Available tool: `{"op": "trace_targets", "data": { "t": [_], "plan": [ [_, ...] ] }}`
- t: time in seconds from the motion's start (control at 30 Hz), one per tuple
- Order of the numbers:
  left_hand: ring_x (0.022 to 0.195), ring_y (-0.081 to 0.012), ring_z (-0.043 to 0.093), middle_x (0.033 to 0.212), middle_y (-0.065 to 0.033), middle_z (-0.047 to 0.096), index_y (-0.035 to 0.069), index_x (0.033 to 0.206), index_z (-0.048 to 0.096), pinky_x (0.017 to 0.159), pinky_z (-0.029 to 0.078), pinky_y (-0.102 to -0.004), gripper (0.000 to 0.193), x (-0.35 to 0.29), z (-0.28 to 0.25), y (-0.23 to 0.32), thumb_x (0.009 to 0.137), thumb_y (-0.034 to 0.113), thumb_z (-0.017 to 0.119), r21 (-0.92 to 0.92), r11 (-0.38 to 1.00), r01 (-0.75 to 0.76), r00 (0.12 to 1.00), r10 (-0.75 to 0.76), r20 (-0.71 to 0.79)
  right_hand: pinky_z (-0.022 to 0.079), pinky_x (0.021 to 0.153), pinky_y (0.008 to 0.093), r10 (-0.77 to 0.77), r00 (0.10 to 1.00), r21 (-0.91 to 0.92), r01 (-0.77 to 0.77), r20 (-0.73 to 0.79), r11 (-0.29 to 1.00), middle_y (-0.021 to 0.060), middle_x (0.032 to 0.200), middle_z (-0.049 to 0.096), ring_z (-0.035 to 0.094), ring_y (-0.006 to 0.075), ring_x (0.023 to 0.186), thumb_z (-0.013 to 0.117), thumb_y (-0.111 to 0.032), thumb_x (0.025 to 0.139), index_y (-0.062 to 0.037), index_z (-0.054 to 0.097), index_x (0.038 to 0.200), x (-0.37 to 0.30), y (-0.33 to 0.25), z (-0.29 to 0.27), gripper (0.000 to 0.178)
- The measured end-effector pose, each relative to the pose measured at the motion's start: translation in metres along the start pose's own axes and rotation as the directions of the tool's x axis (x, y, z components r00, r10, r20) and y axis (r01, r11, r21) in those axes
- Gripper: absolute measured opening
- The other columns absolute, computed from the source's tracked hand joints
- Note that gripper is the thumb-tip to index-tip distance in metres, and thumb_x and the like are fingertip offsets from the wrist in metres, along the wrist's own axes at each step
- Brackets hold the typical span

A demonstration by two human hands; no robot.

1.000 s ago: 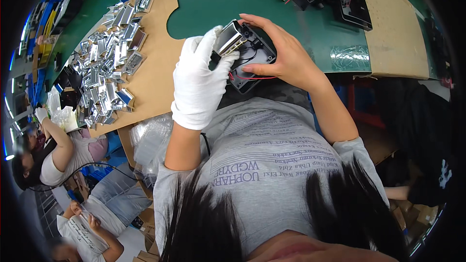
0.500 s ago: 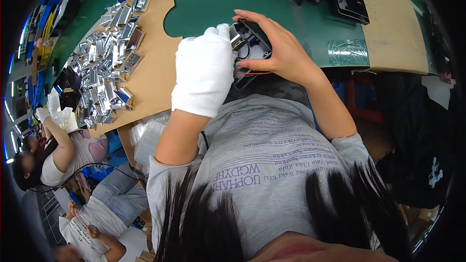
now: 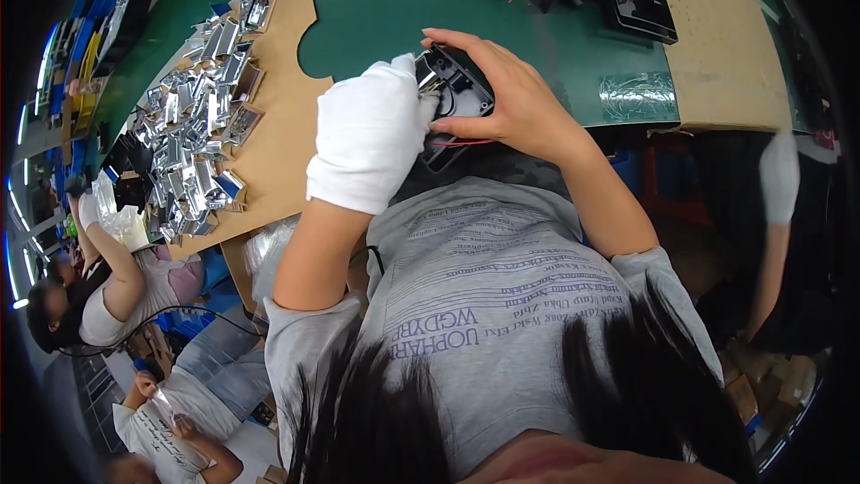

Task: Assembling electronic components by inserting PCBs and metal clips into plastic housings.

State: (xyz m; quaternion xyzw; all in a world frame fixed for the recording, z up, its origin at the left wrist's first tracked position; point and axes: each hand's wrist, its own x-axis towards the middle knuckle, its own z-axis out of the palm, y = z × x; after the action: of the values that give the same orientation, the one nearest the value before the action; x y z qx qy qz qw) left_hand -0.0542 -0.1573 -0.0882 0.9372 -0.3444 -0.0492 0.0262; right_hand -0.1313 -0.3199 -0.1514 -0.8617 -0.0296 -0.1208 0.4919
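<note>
A black plastic housing (image 3: 479, 100), open on top, is held just past the near edge of the table. My right hand (image 3: 528, 112), bare, grips it from the right, thumb on the near side and fingers around the far end. My left hand (image 3: 367, 134), in a white glove, is closed at its left side with fingertips against the interior. Beside those fingertips a shiny metal part (image 3: 427, 82) shows in the housing; whether the glove pinches it is hidden. A red wire (image 3: 466, 142) runs out below my right thumb.
Silver metal parts (image 3: 202, 116) lie heaped on a cardboard sheet (image 3: 278, 81) at left. More black housings (image 3: 640, 9) with wires stand at the far right of the green table (image 3: 376, 9). Co-workers (image 3: 116, 291) sit at left; another person's arm (image 3: 775, 233) shows at right.
Both hands and the housing have shifted slightly left in the picture. My gloved hand has turned a little, its fingertips now lower at the housing. A person's arm has appeared at right.
</note>
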Motion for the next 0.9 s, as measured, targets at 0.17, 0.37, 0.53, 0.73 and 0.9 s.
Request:
{"op": "trace_targets", "data": {
  "t": [0.17,0.37,0.53,0.73,0.9],
  "plan": [
    [0.076,-0.0343,0.068,0.089,-0.0142,0.073,0.004,0.102,0.071,0.069,0.053,-0.0398,0.029,0.007,-0.008,-0.002,0.086,0.028,0.071,-0.103,0.995,0.018,0.992,-0.005,0.123,0.046,0.109,0.0385,-0.006,1.0,-0.005,0.006,-0.002,1.0,0.0042,0.141,0.063,0.061,0.0258,0.125,0.088,-0.023,0.07,-0.0153,0.051,0.149,0.001,0.001,0.002,0.087],
    [0.073,-0.0259,0.067,0.087,-0.0113,0.073,0.006,0.112,0.07,0.067,0.052,-0.0351,0.029,0.01,-0.014,-0.004,0.086,0.02,0.073,-0.1,0.995,0.021,0.991,-0.007,0.133,0.046,0.109,0.0379,-0.027,1.0,-0.009,0.027,-0.015,1.0,0.0042,0.14,0.064,0.061,0.0252,0.125,0.089,-0.024,0.07,-0.0151,0.051,0.149,0.004,0.001,0.0,0.088],
    [0.068,-0.0199,0.064,0.081,-0.0092,0.072,0.002,0.117,0.069,0.066,0.051,-0.034,0.033,0.008,0.0,-0.048,0.09,0.021,0.07,-0.812,0.584,0.005,0.999,0.034,0.031,0.044,0.112,0.0402,0.007,0.999,0.04,-0.009,0.041,0.999,0.0082,0.145,0.06,0.058,0.0263,0.13,0.087,-0.026,0.074,-0.0106,0.048,0.15,0.001,-0.002,-0.004,0.087],
    [0.073,-0.0172,0.061,0.095,-0.0079,0.072,0.003,0.124,0.066,0.07,0.051,-0.0291,0.036,0.06,-0.014,-0.062,0.092,0.018,0.067,-0.642,0.763,0.076,0.991,0.014,0.134,0.041,0.116,0.0434,0.016,0.996,0.391,0.018,-0.083,0.92,0.0126,0.152,0.051,0.052,0.0282,0.136,0.08,-0.027,0.084,-0.0061,0.044,0.152,0.001,0.013,-0.006,0.08],
    [0.086,-0.0211,0.066,0.107,-0.0136,0.073,0.0,0.129,0.065,0.082,0.054,-0.0302,0.04,0.187,-0.006,-0.122,0.093,0.016,0.064,-0.647,0.761,0.04,0.982,-0.149,-0.115,0.041,0.115,0.0432,0.055,0.996,0.432,-0.02,-0.069,0.902,0.0112,0.153,0.049,0.051,0.0278,0.136,0.077,-0.028,0.091,-0.0091,0.045,0.151,0.0,0.009,-0.004,0.071]
  ]
}}
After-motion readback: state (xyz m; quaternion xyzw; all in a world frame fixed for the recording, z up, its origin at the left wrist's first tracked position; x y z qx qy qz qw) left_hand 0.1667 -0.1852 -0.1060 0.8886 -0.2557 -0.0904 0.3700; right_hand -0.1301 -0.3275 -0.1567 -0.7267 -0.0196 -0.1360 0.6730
